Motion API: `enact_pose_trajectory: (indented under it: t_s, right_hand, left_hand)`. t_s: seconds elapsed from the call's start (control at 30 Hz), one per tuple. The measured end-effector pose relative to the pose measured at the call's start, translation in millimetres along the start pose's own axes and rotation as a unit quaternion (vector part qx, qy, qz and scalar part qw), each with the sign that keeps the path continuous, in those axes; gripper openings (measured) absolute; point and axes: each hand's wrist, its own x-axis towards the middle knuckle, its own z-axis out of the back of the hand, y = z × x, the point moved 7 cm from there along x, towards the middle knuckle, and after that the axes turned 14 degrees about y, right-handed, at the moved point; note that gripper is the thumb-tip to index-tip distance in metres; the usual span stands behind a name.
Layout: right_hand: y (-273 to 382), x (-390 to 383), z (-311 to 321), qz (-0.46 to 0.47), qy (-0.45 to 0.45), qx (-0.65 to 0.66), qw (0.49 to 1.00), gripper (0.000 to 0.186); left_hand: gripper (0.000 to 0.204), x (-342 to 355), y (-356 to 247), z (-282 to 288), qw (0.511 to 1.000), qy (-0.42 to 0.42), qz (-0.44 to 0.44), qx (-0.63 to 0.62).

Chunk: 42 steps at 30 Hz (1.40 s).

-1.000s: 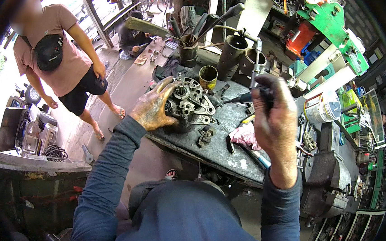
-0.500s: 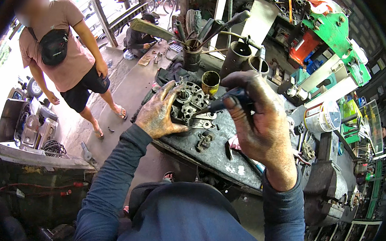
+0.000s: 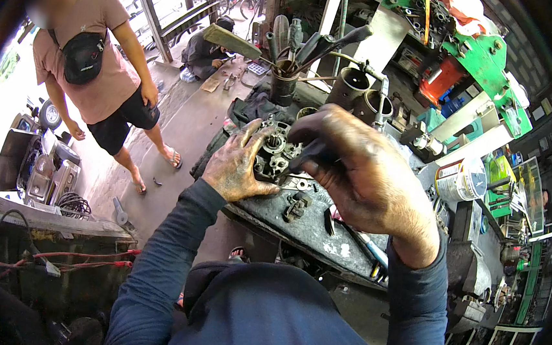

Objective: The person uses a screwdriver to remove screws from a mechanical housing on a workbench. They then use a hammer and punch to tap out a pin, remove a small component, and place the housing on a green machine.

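My left hand [image 3: 239, 167] grips the left side of a round metal housing [image 3: 276, 148], its fingers spread over the edge and its thumb along the near side. The housing has a toothed shaft at its centre and lies on the dark workbench [image 3: 266, 211]. My right hand [image 3: 370, 173], blurred, is closed round a dark-handled screwdriver [image 3: 316, 161]. Its tip points down at the housing's right side; whether it touches is hard to tell. A small metal bracket [image 3: 296, 206] lies just in front of the housing.
A can of tools [image 3: 283, 89] and metal cylinders [image 3: 350, 84] stand behind the housing. To the right are a white bucket [image 3: 460, 180] and a bench vise [image 3: 466, 268]. One person [image 3: 93, 61] stands at the left; another person [image 3: 204, 53] crouches farther back.
My right hand has turned and moved slightly lower, with the screwdriver still in it. The left hand stays on the housing. The whole view has shifted a little.
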Motion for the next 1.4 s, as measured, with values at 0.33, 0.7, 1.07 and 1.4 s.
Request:
enact_pose_trajectory:
  t_s: [0.33, 0.7, 1.07, 1.4]
  right_hand:
    - [-2.0, 41.0, -3.9, -0.181, 0.057, -0.225, 0.956, 0.039]
    - [-4.1, 28.8, -10.3, -0.052, -0.115, -0.098, 0.987, 0.052]
    - [-6.9, 30.8, -13.9, -0.017, -0.126, 0.006, 0.992, 0.045]
    - [-2.8, 30.2, -22.6, -0.060, -0.072, -0.170, 0.981, 0.051]
  left_hand:
    - [0.119, 1.3, 10.3, -8.1, 0.998, 0.046, -0.007, -0.033]
    - [0.036, -31.6, -36.9, 36.9, 0.797, -0.098, -0.139, -0.580]
    - [0.047, -8.0, -23.1, -18.8, 0.760, -0.142, -0.164, -0.613]
    - [0.044, 1.9, -38.6, -5.9, 0.782, -0.103, -0.127, -0.601]
